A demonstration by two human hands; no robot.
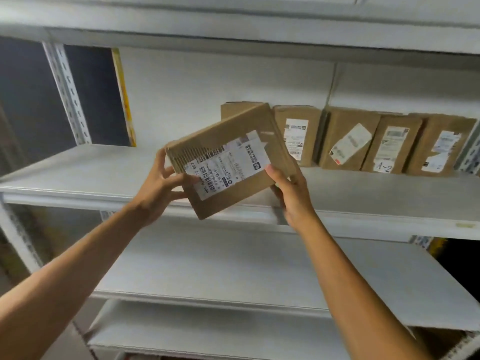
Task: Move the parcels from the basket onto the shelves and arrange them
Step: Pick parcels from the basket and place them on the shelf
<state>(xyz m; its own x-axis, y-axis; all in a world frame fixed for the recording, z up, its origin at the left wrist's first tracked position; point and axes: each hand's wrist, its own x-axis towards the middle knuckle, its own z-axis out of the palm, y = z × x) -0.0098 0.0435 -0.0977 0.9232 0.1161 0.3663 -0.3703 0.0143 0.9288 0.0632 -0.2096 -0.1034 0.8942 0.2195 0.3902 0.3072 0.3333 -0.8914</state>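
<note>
Holding a flat brown cardboard parcel with a white shipping label (228,162) up in the air, tilted, in front of the white metal shelf board (78,172) and not yet resting on it. Gripped at its left edge by the left grip (161,183), fingers curled round the edge, thumb on the face. Pinched at its lower right edge by the right grip (293,196), thumb on the label, fingers behind.

Just behind and to the right, leaning against the back wall (207,81): a row of brown cardboard parcels (363,144), labels facing out.

Probably the placing step. To do it well: turn upright, label outward. Set the bottom edge down just left of the row's end. Slide right until touching, then lean back like the rest. Let go only once settled, lest the row topple.
</note>
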